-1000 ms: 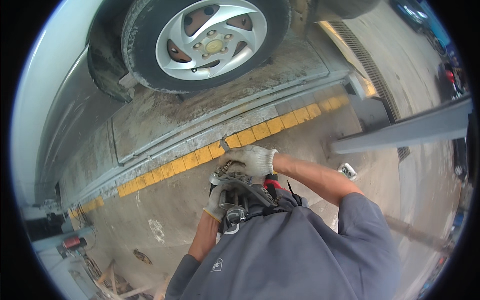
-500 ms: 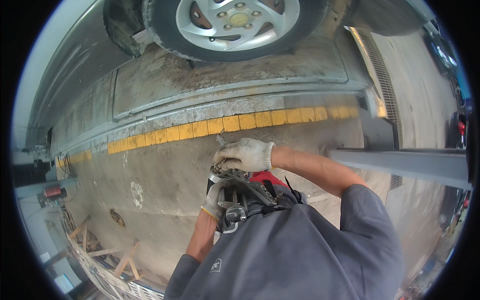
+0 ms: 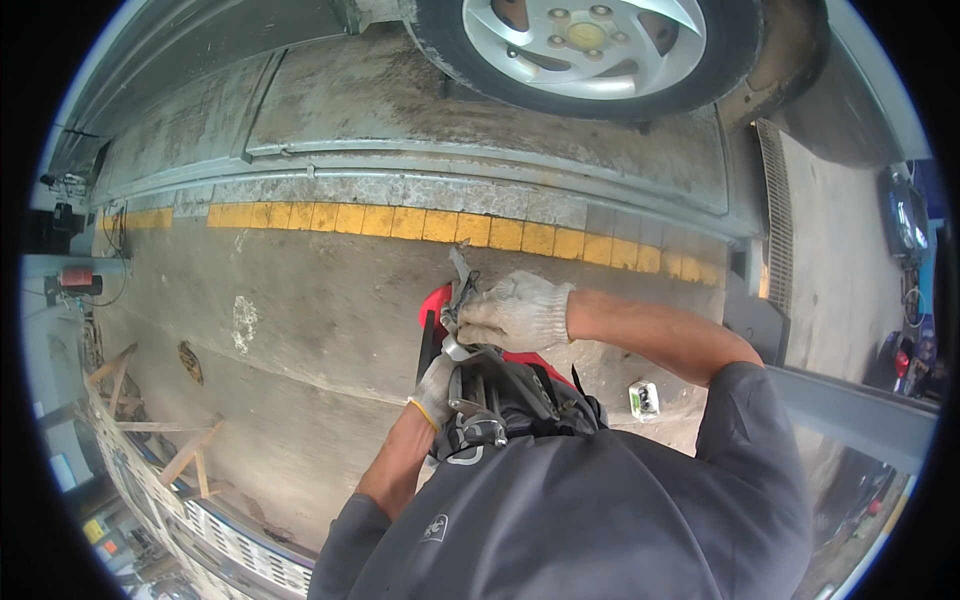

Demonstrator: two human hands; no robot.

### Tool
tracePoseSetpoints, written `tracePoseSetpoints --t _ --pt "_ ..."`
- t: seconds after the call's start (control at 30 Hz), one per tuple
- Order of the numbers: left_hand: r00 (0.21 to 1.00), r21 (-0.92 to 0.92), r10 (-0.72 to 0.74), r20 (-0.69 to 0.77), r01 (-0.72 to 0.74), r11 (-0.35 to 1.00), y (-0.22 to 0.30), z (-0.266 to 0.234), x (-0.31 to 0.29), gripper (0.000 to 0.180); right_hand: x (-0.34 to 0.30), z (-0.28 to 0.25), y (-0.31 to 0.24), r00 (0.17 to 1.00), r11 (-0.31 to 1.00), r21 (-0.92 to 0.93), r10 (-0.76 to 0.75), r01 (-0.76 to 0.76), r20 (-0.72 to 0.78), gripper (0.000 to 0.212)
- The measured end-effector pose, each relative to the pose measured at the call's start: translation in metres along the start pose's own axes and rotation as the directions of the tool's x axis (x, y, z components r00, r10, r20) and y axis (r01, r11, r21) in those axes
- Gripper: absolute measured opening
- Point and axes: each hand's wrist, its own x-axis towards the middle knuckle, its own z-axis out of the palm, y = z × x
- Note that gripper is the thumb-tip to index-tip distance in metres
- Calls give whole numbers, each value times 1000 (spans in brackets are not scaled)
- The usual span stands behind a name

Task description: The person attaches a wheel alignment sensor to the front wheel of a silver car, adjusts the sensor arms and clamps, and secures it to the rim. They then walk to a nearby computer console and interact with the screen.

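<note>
1. Nearest is the person's grey shirt (image 3: pixel 590 510), with both forearms reaching out past its far edge.
2. Just beyond it, in front of the waist, is the grey metal device (image 3: pixel 487 392), with parallel bars and a rounded silver end nearest the body. The bars' long axis runs roughly near to far, leaning slightly left at the far end; a flat arm on the right slants from far left to near right.
3. The gloved left hand (image 3: pixel 436 388) is at the device's left side. Its fingers are mostly hidden, so I cannot tell how tightly they close.
4. The gloved right hand (image 3: pixel 518 312) reaches in from the right, fingers bent together, pinching metal at the device's far end. A narrow grey strip (image 3: pixel 460 268) sticks out beside them, pointing far.
5. A red thing (image 3: pixel 435 306) shows just left of these fingers; what it is, I cannot tell.
6. On the floor (image 3: pixel 330 310), a small white container (image 3: pixel 643 400) lies to the right; wooden pieces (image 3: pixel 190 460) stand well to the left.
7. Farther, a yellow line (image 3: pixel 400 222) crosses left to right before a worn platform (image 3: pixel 480 120).
8. Farthest is a car wheel (image 3: pixel 590 40), right of centre.
</note>
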Motion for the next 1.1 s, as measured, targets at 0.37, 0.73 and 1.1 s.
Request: tracePoseSetpoints --t 0.37,0.73,1.1 --pt "994 40 100 53 -102 994 -3 -24 10 37 27 -33 -20 861 809 311 419 -498 289 63" --pt "995 137 96 33 -99 986 0 -23 16 43 6 -21 -2 780 537 568 469 -624 414 77" --pt "999 141 33 4 -33 989 9 -13 4 36 9 3 44 992 980 174 -108 96 62 39"
